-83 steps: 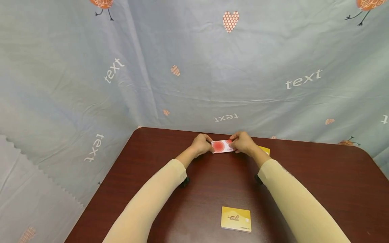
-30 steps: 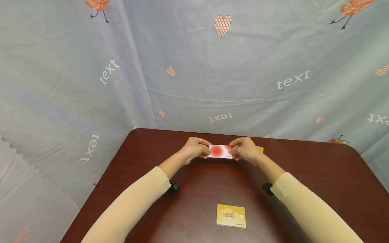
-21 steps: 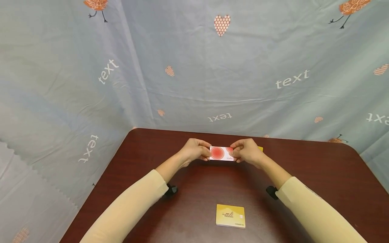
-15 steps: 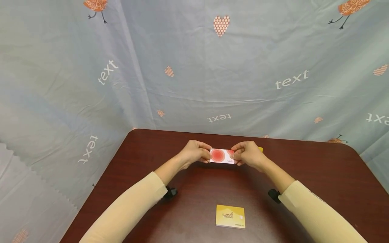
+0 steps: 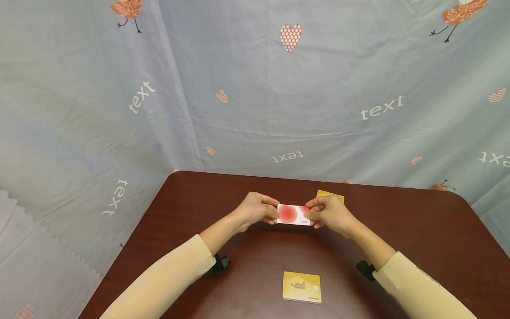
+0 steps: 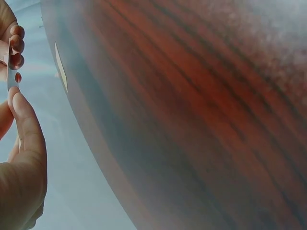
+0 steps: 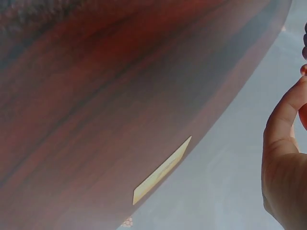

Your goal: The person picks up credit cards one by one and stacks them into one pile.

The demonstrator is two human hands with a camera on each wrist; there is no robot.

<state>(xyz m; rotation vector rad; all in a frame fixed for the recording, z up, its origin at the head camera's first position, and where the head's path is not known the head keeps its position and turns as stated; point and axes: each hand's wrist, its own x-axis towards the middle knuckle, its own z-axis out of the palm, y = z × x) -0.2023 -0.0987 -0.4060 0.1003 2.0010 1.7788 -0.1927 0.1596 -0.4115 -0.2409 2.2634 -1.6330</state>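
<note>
Between both hands is a white card with red circles (image 5: 292,215), its printed face toward the head camera. My left hand (image 5: 256,209) pinches its left end; my right hand (image 5: 331,214) pinches its right end. In the left wrist view the card (image 6: 13,76) appears nearly edge-on, with the left hand (image 6: 24,153) below it. The right wrist view has the right hand (image 7: 288,153) at its right edge. A yellow card (image 5: 330,194) lies on the table behind the right hand, partly hidden. Nearer the body lies a stack of yellow cards (image 5: 301,288) with a brown drawing on top.
The dark red-brown table (image 5: 255,283) has rounded far corners. A grey-blue printed cloth (image 5: 255,88) hangs behind it and along the left side. Dark wrist devices (image 5: 220,264) show under both cream sleeves (image 5: 167,279).
Both hands have drawn the red-and-white card back from the table's far edge toward the body. More of the far yellow card shows now. The near yellow stack has stayed in place.
</note>
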